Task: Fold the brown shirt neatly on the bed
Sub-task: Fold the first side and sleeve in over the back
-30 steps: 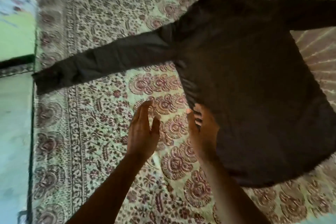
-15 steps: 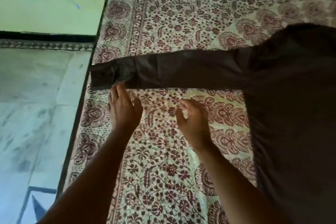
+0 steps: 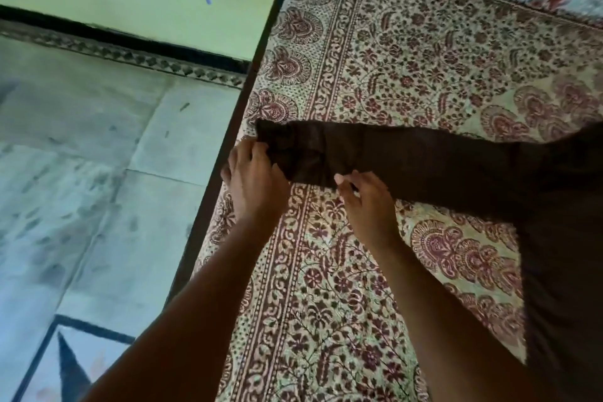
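**Reaching the cuff: both hands now on the sleeve**

Spreading across the patterned bed [image 3: 375, 52], the shirt [image 3: 561, 238] lies flat with its body at the right edge of view and 1 sleeve [image 3: 424, 157] stretched out leftward, its cuff [image 3: 287, 147] ending just short of the bed's dark side rail [image 3: 228, 140]. Beyond the rail is the tiled floor [image 3: 98, 173].

A second ago the hands were at the shirt's lower side, near the hem; half a second ago they were crossing to the sleeve, the left just touching the cuff. Now both have arrived. The left hand [image 3: 251, 183] sits at the cuff's near corner, fingers curled onto the cloth in what looks like a pinch, though how much cloth it has is hidden by the hand itself. The right hand [image 3: 368, 202] meets the sleeve's near edge a little further along, fingers bent, thumb tip touching the fabric; whether it has closed on the cloth I cannot tell.

No fold shows yet. I judge the sleeve fold is starting, with the sleeve likely to go in across the body.
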The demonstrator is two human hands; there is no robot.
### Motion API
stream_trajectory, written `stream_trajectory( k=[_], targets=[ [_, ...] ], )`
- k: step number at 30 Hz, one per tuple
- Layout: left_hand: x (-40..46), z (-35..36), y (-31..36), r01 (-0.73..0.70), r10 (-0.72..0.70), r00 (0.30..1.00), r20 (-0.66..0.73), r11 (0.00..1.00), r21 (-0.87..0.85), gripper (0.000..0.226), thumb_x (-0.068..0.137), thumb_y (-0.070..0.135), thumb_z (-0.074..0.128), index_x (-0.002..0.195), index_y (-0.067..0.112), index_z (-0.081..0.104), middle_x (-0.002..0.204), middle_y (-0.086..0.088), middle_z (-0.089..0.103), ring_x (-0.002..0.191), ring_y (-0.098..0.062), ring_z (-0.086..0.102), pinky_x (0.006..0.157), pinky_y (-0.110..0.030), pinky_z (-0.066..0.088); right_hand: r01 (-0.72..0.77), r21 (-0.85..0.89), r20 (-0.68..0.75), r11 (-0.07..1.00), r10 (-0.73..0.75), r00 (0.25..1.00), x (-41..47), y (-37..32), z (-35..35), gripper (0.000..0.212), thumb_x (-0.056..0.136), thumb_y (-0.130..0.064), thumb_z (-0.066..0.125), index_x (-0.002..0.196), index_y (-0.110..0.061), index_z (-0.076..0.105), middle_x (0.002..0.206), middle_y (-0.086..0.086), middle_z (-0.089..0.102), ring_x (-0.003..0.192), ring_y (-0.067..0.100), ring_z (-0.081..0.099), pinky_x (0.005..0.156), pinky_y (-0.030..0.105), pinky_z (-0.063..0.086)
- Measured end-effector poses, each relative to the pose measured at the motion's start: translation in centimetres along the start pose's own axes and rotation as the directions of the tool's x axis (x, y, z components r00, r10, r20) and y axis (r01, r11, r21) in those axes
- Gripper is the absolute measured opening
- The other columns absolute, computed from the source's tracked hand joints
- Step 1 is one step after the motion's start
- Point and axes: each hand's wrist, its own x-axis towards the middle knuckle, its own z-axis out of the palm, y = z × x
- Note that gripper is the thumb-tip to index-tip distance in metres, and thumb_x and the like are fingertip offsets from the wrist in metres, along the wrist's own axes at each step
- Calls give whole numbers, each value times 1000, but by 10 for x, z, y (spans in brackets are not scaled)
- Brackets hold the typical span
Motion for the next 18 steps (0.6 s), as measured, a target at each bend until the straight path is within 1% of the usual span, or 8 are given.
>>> stream_trajectory(
  k=[2,4,7,9,11,13,15,18],
  targets=[
    [-7,0,8,-111,105,993,-47,982,-154,36,90,5,59,125,9,60,131,-7,55,116,-20,54,105,-38,50,-15,22,17,1000,15,1000,0,-3,-4,69,99,-68,33,107,-13,73,108,7,66,105,25,63,85,35,49],
    [-17,1,21,-235,230,972,-50,929,-285,31,92,-4,59,121,4,62,125,-8,58,102,-9,55,89,-9,51,-190,218,104,957,170,980,5,-10,-15,61,101,-70,32,93,-24,72,102,-3,65,98,18,62,84,36,47],
    [-48,12,43,-406,448,894,18,826,-390,29,89,-13,60,110,5,68,114,-6,68,92,-5,61,82,-8,54,-532,661,323,529,440,838,18,-14,-46,91,89,-88,14,124,-25,70,128,4,68,124,24,60,114,51,37],
    [-75,25,56,-350,461,876,143,810,-470,31,89,-15,57,104,11,69,109,-2,71,93,-3,63,82,-13,56,-660,686,477,305,495,726,28,-1,-72,116,67,-103,21,132,-18,67,126,12,72,120,33,65,110,60,43],
    [-103,35,69,-189,404,867,294,810,-556,33,91,-12,57,105,16,67,111,3,71,96,-2,66,83,-12,56,-728,578,532,368,507,678,24,10,-95,102,61,-96,54,115,-12,76,110,15,78,101,35,75,98,55,54],
    [-130,44,82,-95,416,832,367,759,-644,35,87,-10,62,107,19,64,113,6,71,100,-3,69,83,-20,60,-715,446,481,539,529,699,15,29,-106,57,75,-57,83,102,-6,79,95,13,79,88,35,77,90,45,58],
    [-152,54,95,-115,453,818,355,733,-670,42,77,-2,66,114,19,61,120,2,67,112,-9,65,88,-28,59,-637,393,322,663,550,771,3,61,-117,18,76,-20,87,90,-11,80,84,6,80,82,30,77,79,38,58],
    [-162,76,99,-326,446,855,264,859,-395,68,62,17,63,130,19,58,149,-2,46,141,-21,36,112,-46,42,-572,434,289,696,494,820,-19,96,-147,14,79,-8,84,84,-21,80,91,1,81,83,20,76,82,36,56]
  ],
)
